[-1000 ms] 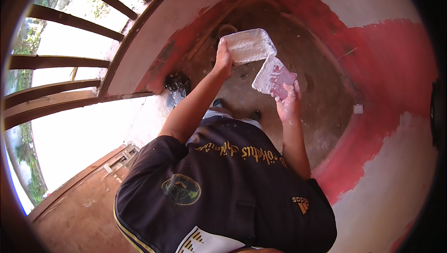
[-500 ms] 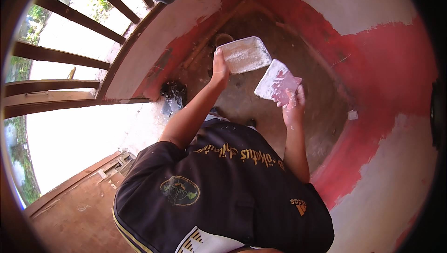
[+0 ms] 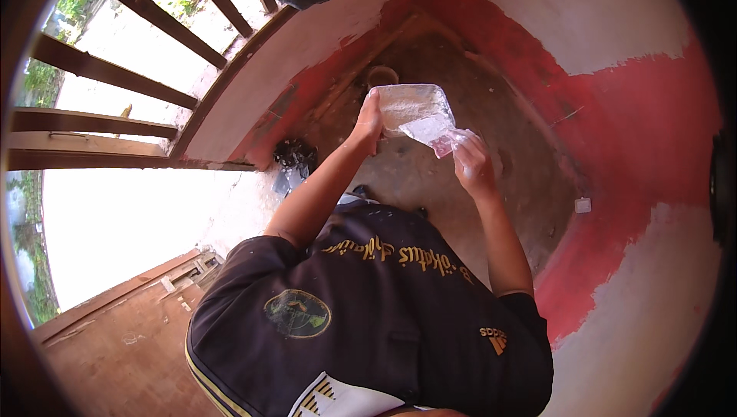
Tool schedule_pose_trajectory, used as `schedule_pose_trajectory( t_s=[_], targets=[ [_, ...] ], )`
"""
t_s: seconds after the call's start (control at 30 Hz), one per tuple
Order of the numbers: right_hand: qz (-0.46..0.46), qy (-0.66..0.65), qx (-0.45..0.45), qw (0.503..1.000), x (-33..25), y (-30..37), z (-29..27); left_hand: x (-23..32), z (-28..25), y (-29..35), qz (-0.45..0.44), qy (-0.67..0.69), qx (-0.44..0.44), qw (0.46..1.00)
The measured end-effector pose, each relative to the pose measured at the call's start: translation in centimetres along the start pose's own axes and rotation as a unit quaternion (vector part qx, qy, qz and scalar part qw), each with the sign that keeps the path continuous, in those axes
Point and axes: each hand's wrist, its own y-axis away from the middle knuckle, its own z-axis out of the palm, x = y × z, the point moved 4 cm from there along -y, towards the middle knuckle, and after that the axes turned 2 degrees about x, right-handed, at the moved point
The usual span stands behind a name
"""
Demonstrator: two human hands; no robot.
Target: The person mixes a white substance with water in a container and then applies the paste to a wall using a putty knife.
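My left hand (image 3: 371,119) is closed around the left side of a shallow rectangular tray (image 3: 411,86). Whitish paste like wall filler (image 3: 405,104) coats the inside of this tray. In my right hand (image 3: 473,163) is a flat, thin pinkish spreader plate (image 3: 428,132), its face smeared with white paste. The spreader's left end overlaps the tray's near right part; I cannot tell whether it touches the paste. White smears mark the fingers of my right hand.
Ahead, white-and-red walls (image 3: 637,110) meet in a corner above a brown floor (image 3: 530,179). A round bowl-like thing (image 3: 382,75) stands beyond the tray. Barred railing (image 3: 115,75) runs along the left, near a black bag (image 3: 295,154). A small white square (image 3: 583,205) lies by the right wall.
My right hand has swung left toward the tray, bringing the spreader from beside it to over its near right part. The view has shifted slightly; my left hand still holds the tray.
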Motion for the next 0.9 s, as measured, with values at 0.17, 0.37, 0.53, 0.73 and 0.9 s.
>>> schedule_pose_trajectory(
  t_s=[0.17,0.37,0.53,0.73,0.9],
  targets=[
    [-0.014,-0.007,-0.023,1.000,-0.8,-1.2,0.7,0.4,-1.8,-1.1,0.002,-0.066,0.017,0.998],
    [-0.008,-0.025,-0.020,0.999,-1.9,-1.1,1.0,-0.7,-3.1,-2.9,-0.006,-0.004,0.048,0.999],
    [0.006,-0.042,-0.021,0.999,-1.9,-0.2,1.1,-0.7,-2.8,-2.5,-0.007,-0.003,0.038,0.999],
    [0.060,-0.061,0.031,0.996,-2.4,-1.4,1.4,-0.9,-2.1,-1.8,0.015,-0.026,-0.004,1.000],
    [0.059,-0.065,0.024,0.996,-2.6,0.0,1.8,0.5,-1.8,-1.6,0.005,-0.020,0.028,0.999]
  ],
)
